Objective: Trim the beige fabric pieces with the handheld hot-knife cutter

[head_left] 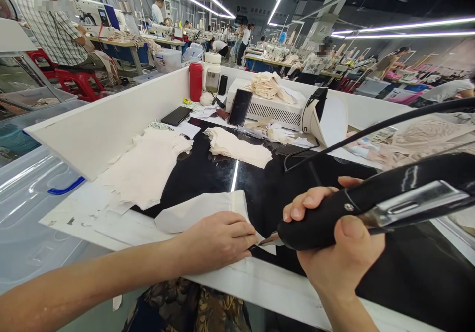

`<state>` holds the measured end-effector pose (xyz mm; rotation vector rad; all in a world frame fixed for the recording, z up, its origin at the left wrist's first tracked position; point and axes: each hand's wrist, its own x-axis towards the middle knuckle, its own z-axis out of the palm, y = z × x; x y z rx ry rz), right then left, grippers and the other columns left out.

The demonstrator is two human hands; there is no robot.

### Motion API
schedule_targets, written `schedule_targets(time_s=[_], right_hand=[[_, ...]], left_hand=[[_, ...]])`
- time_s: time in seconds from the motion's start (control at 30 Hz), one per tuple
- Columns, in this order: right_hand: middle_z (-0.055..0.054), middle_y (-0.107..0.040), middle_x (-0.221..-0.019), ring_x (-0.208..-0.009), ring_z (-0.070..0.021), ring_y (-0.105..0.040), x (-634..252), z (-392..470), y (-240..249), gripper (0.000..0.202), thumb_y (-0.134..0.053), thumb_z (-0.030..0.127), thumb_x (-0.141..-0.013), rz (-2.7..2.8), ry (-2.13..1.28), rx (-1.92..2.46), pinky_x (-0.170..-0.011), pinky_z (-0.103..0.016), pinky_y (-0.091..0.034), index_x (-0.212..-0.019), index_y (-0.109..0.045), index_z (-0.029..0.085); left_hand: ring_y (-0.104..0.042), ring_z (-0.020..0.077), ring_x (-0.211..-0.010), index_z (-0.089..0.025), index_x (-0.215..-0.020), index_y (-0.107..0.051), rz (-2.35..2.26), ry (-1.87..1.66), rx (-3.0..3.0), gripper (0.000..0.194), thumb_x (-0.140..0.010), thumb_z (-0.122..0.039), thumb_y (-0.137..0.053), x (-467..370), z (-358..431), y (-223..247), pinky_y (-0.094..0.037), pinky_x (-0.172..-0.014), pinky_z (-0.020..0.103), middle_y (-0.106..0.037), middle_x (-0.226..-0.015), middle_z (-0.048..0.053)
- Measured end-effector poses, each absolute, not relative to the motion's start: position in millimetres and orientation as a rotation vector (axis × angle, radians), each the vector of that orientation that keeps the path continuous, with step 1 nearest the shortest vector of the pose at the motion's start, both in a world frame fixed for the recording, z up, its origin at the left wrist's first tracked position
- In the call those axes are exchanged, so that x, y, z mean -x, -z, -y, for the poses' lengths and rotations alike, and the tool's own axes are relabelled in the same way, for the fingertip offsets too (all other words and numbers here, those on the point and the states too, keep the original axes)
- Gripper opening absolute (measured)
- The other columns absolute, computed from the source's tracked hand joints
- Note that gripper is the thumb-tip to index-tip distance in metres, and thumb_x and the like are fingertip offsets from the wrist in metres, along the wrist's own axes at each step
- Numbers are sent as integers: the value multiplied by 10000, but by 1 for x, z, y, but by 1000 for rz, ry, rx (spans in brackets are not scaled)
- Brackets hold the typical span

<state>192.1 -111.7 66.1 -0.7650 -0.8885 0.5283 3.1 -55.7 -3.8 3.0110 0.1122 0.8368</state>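
Observation:
My right hand (345,238) is wrapped round a black hand-held tool (315,223) with a shiny metal lever along its side. The tool's thin metal tip (270,240) points left and meets the edge of a pale cream fabric piece (200,211) near the table's front. My left hand (218,238) is closed over that fabric's near edge, its fingertips close beside the tip and its thumb hidden. Behind it, on the glossy black surface (256,193), lie a large stack of cream fabric pieces (144,161) and a smaller stack (237,146).
White boards (74,119) wall the table. At the back are a red tumbler (196,82), a propped phone (240,107), a flat phone (176,116) and a white vented box (267,112) bearing fabric. A black cable (371,124) arches at right. Co-workers sit at sewing tables beyond.

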Motion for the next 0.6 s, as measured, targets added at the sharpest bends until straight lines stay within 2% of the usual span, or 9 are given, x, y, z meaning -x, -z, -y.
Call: schedule_targets(time_s=[0.2,0.43,0.6], right_hand=[[62,-730,-765,-526,-171,-683,-193,112,-69,403,-956,391,-848,886,-534,799,-476,-291,-584,-1150,-708,292],[67,-734,-728,-510,-166,-650,-205,118,-72,513,-1027,457,-752,841,-497,797,-462,-292,-600,-1126,-724,279],[64,-727,-746,-519,-163,-661,-205,120,-68,475,-999,423,-787,852,-492,797,-471,-288,-599,-1146,-725,277]], left_hand=[[-754,202,-1181,-93,-1291,-782,-112,-862,-3011,191,-1190,-208,-667,-4,56,4,-614,-1103,338,-824,-1231,98],[-762,189,-1196,-122,-1202,-801,-86,-852,-3088,242,-1231,-226,-584,-5,54,7,-606,-1136,328,-824,-1208,86],[-765,191,-1176,-103,-1205,-796,-98,-851,-3075,201,-1210,-209,-625,-4,54,5,-622,-1120,342,-824,-1204,83]])
